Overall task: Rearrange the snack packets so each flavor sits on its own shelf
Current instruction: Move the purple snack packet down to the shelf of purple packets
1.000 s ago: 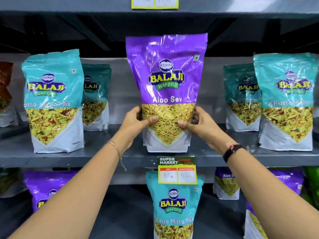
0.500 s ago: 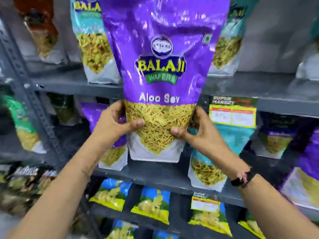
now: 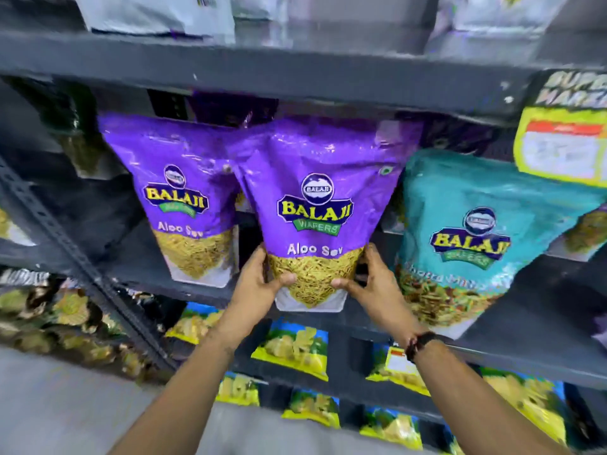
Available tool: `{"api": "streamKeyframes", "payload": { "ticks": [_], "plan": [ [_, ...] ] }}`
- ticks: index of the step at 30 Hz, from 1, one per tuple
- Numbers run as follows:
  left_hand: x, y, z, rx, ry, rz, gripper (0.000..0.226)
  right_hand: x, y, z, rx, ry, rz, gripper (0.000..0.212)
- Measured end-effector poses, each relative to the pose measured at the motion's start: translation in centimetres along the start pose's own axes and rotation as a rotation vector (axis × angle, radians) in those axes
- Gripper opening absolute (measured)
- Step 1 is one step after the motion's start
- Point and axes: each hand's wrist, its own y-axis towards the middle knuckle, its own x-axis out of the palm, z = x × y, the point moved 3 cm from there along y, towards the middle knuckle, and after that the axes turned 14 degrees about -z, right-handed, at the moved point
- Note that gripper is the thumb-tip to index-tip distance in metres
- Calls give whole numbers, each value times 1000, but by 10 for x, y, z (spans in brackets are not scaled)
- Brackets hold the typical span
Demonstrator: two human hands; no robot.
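I hold a purple Aloo Sev packet (image 3: 315, 192) upright at its lower corners, my left hand (image 3: 259, 284) on its left side and my right hand (image 3: 371, 284) on its right. Its base is at the front edge of the dark grey shelf (image 3: 542, 323). A second purple Aloo Sev packet (image 3: 184, 198) stands just to its left on the same shelf. A teal Khatta Mitha Mix packet (image 3: 473, 231) stands to its right, tilted.
The shelf above (image 3: 262, 70) carries pale packets, only their bases visible. A yellow price tag (image 3: 561, 146) hangs at the right. Blue-and-yellow chip packets (image 3: 292, 349) fill the lower shelves. A slotted metal upright (image 3: 75, 257) runs down the left. Dark packets (image 3: 49, 310) lie lower left.
I have lowered the purple packet from the upper shelf down to the shelf below, beside another purple packet. My view has tilted downward and shifted left.
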Motion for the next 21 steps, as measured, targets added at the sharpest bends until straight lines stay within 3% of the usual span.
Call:
{"api": "streamKeyframes", "payload": {
  "ticks": [7,12,15,18,21],
  "plan": [
    [0,31,-40,-121,-18,19,53,4,27,31,59,67,7,57],
    [4,26,-40,-156,-26,43,70,11,21,28,18,150,86,75],
    [9,11,-32,-46,92,223,83,6,-8,12,-4,116,187,78],
    [37,-7,0,139,434,374,62,-18,-54,1,-85,9,306,58],
    [85,-4,27,308,516,209,45,-62,-95,3,-106,-160,529,48]
  ]
}}
